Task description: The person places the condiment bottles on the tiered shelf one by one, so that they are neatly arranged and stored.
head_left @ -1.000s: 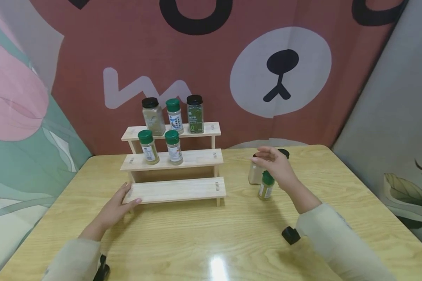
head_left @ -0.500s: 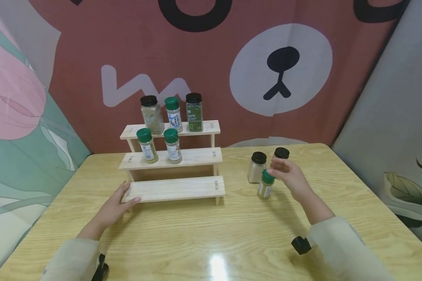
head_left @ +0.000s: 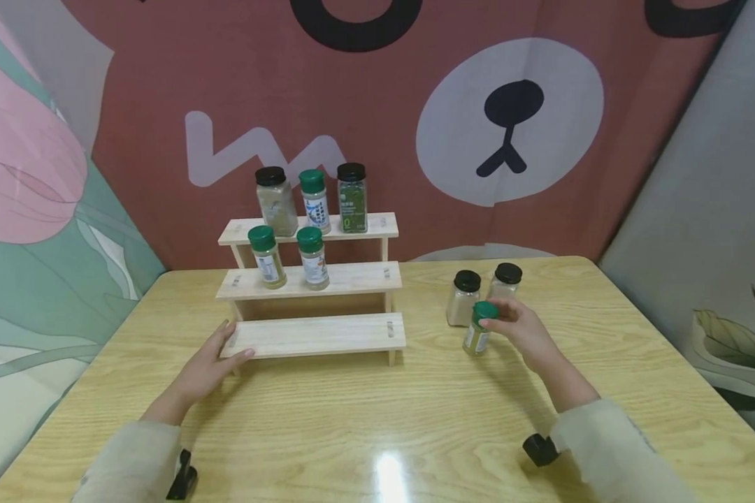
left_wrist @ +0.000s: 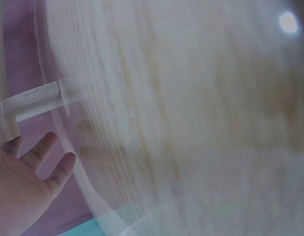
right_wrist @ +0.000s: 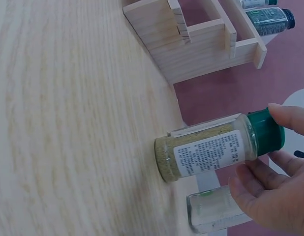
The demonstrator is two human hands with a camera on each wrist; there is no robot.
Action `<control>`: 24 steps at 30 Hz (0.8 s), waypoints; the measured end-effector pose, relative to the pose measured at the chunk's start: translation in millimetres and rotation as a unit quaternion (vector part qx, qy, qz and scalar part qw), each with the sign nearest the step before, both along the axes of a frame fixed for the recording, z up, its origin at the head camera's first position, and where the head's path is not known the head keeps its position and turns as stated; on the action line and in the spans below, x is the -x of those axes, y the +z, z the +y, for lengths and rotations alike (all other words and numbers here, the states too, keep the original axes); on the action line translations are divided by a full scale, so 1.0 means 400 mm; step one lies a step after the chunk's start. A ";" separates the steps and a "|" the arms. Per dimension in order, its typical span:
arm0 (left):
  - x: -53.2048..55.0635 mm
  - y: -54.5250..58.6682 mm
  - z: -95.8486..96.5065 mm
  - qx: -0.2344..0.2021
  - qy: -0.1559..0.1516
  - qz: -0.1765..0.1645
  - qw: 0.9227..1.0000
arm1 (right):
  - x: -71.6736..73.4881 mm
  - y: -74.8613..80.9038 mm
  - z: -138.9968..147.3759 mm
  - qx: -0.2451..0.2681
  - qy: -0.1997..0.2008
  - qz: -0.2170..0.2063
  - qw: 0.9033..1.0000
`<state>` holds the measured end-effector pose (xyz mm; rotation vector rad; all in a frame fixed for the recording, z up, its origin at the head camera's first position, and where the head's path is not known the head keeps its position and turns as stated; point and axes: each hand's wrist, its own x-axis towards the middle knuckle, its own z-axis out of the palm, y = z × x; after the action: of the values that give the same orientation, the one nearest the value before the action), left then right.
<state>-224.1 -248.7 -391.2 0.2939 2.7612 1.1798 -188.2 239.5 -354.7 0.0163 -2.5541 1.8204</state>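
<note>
My right hand (head_left: 528, 337) has its thumb and fingers around the green cap of a small spice jar (head_left: 476, 339). In the right wrist view this upright jar holds a yellowish-brown powder and has a white printed label (right_wrist: 209, 152). My left hand (head_left: 209, 363) holds the left end of a three-step wooden rack (head_left: 321, 337), its thumb over the front edge of the lowest shelf. In the left wrist view, several fingers (left_wrist: 61, 172) reach out, spread, beside the rack's end. Right behind the held jar stand two black-capped jars, one nearer (head_left: 462, 304) and one farther (head_left: 505, 281).
On the rack's top shelf are a tall beige jar (head_left: 277, 206), a green-capped jar (head_left: 317, 209) and a jar of green flakes (head_left: 353, 206). Two green-capped jars, left (head_left: 269, 265) and right (head_left: 314, 267), stand on the middle shelf. A patterned cloth (head_left: 377, 105) hangs behind the table (head_left: 327, 419).
My right hand has drawn back from above the black-capped jars and come down to the green-capped jar, taking hold of its cap. The left hand stays at the rack.
</note>
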 end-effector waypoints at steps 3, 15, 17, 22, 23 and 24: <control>0.000 -0.001 -0.001 0.001 0.000 -0.002 1.000 | 0.001 -0.005 -0.002 0.012 0.002 0.001 1.000; 0.003 0.001 -0.001 0.009 0.003 -0.002 1.000 | 0.005 -0.018 -0.003 0.021 0.006 0.003 1.000; 0.003 0.000 -0.002 0.010 0.004 -0.003 1.000 | 0.007 -0.019 -0.004 0.021 0.003 0.003 1.000; 0.002 0.000 -0.001 0.007 0.006 -0.006 1.000 | 0.010 -0.020 -0.007 0.023 -0.004 0.009 1.000; 0.001 0.000 -0.002 0.005 0.006 -0.006 1.000 | 0.010 -0.019 -0.008 0.024 -0.004 0.012 1.000; 0.001 0.000 -0.002 0.003 0.005 -0.006 1.000 | 0.010 -0.017 -0.009 0.026 -0.005 0.014 1.000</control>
<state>-224.5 -249.4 -391.3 0.2702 2.7581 1.1723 -192.2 235.8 -361.6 0.0288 -2.4828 1.8679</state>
